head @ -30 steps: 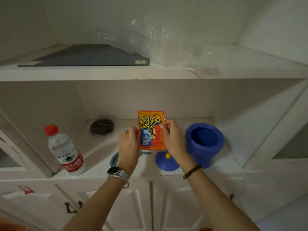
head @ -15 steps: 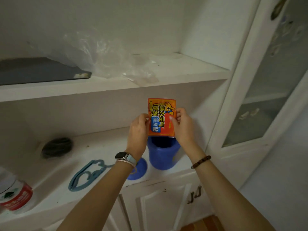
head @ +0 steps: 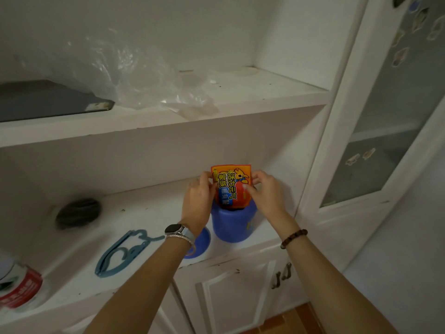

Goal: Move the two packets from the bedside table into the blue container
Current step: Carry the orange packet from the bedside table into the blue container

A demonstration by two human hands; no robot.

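In blue container (head: 231, 224) | packet (head: 231, 186) upright | between left hand (head: 196, 201), right hand (head: 266, 195)

place: home, lived-in room with built-in storage
furniture: white painted wooden shelf unit (head: 216, 112), panelled cupboard doors (head: 231, 292) below
right: frosted glass cabinet door (head: 385, 131)
clutter: crumpled clear plastic bag (head: 134, 75) on far upper shelf, teal plastic clothes hanger (head: 120, 254), red-labelled water bottle (head: 19, 285) near left
floor: orange wood (head: 289, 321)
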